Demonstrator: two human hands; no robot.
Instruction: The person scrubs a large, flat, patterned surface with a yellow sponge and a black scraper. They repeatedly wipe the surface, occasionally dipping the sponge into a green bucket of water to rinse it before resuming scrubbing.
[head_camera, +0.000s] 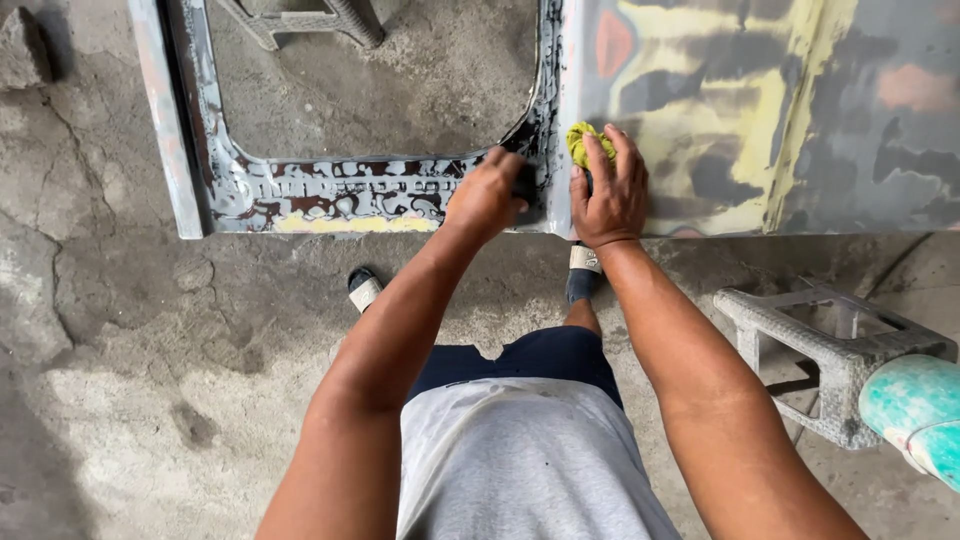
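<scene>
A large sanded car body panel (760, 110), patched grey, yellow and rust, lies flat in front of me with an open window frame (330, 190) on its left. My right hand (608, 195) presses a yellow-green cloth (583, 142) onto the panel near the frame's pillar. My left hand (487, 195) is curled on a small dark object at the wet, dark lower frame edge; what it is cannot be told.
Cracked concrete floor (130, 330) spreads left and below. A grey plastic stool (830, 350) stands at right beside a turquoise rounded object (915, 410). Another stool (300, 20) shows through the window opening. My feet (365, 290) stand under the panel edge.
</scene>
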